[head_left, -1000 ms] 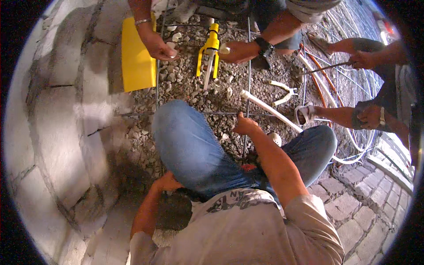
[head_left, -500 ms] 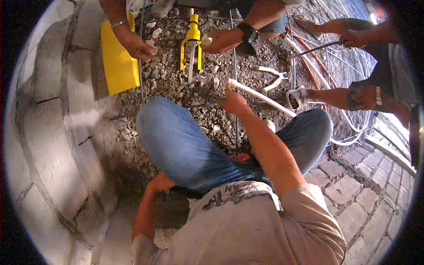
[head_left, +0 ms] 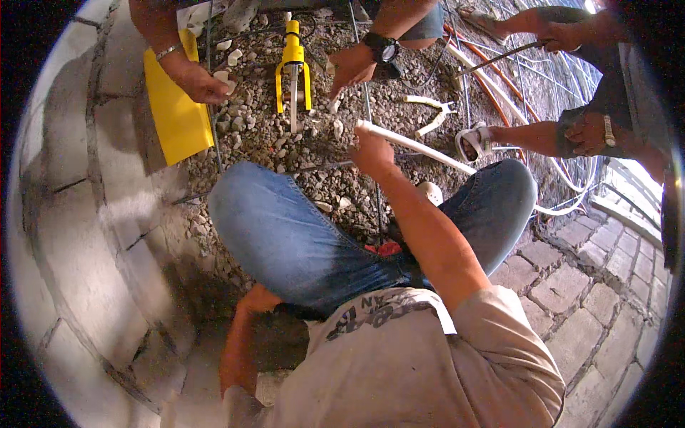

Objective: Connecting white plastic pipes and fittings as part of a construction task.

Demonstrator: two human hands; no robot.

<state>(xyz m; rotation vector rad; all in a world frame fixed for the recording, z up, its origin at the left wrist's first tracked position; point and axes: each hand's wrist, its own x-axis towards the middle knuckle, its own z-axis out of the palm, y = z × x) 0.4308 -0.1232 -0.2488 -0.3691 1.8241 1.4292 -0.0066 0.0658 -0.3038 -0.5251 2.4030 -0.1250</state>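
My right hand [head_left: 372,153] is closed around the near end of a long white pipe [head_left: 421,148], which runs off to the right towards my right knee. Low beside my left thigh is my left hand [head_left: 261,297]; its fingers are hidden behind the leg. Ahead on the gravel stands a yellow forked tool [head_left: 292,51] with a pale flat bar between its prongs. Facing me, another person pinches a small white piece [head_left: 226,84] in one hand [head_left: 200,82]. That person's other hand [head_left: 352,68], with a black watch, points down at the gravel.
A yellow panel [head_left: 180,118] leans at the left by the block wall [head_left: 78,207]. Thin metal bars [head_left: 368,93] cross the gravel. A pale two-armed tool [head_left: 432,114] lies beyond my pipe. At right, a third person holds a thin rod [head_left: 499,57] near orange and white tubes [head_left: 492,96].
The facing person's watch-side hand has left the yellow tool and now points down at the gravel. My right hand keeps hold of the pipe, its fingers curled further round. The view has shifted slightly.
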